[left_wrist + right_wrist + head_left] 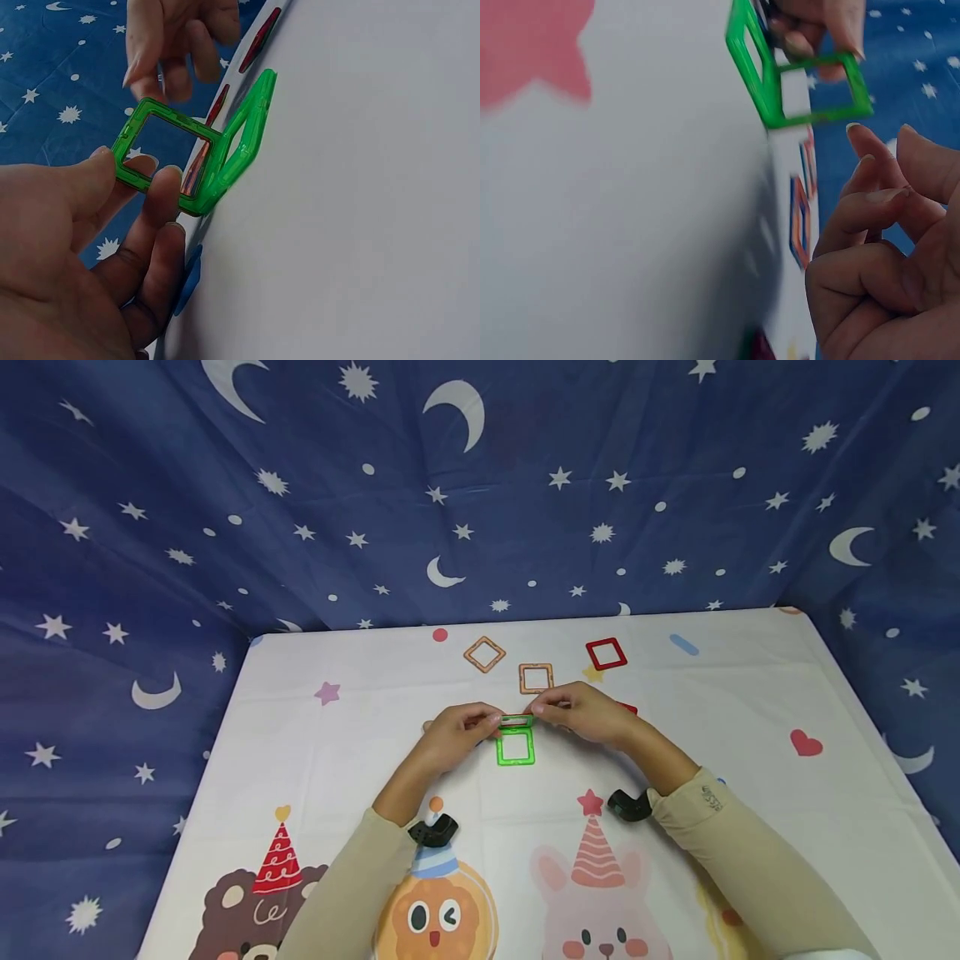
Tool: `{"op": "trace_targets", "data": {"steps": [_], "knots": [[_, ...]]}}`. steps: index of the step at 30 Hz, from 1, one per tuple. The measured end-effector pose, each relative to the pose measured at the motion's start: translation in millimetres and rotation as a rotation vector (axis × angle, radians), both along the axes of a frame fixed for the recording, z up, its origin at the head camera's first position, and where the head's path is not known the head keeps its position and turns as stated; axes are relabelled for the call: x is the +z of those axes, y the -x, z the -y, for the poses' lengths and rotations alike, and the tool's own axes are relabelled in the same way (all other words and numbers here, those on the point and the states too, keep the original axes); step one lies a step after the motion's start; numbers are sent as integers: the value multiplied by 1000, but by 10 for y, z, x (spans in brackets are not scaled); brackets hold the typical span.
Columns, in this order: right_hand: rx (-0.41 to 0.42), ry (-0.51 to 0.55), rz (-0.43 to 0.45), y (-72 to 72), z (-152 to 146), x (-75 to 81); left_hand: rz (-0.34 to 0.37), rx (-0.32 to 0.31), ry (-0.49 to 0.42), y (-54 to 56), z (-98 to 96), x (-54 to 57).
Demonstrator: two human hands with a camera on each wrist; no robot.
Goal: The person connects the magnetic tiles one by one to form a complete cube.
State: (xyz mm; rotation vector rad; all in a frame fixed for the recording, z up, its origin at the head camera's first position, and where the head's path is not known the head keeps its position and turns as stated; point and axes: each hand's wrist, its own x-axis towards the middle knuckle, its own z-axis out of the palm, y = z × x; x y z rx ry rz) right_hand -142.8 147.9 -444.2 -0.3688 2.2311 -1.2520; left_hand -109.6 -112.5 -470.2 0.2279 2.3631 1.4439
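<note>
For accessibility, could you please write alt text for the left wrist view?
The left hand pinches a green square, joined at an angle to a second square. The right hand is nearby; behind are starry cloth and a white table.

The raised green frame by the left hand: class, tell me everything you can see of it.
The raised green frame is a square with rounded corners and an open middle, in glossy, translucent material that looks like plastic. It stands up at an angle to a second green frame, meeting it along one edge. The left hand pinches its side; in the right wrist view, a gap separates it from the right hand.
</note>
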Motion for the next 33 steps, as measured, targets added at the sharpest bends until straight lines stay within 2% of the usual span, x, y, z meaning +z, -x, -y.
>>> {"op": "trace_targets", "data": {"steps": [8, 15, 23, 33], "knots": [[-90, -89, -22, 11, -510, 122, -3, 5, 10, -2, 5, -11], [-203, -210, -33, 43, -955, -3, 17, 8, 5, 1, 20, -25], [-239, -209, 29, 99, -1090, -164, 52, -1, -29, 0, 39, -22], [-257, -348, -87, 126, -1063, -224, 41, 1, -17, 7, 15, -1]]}}
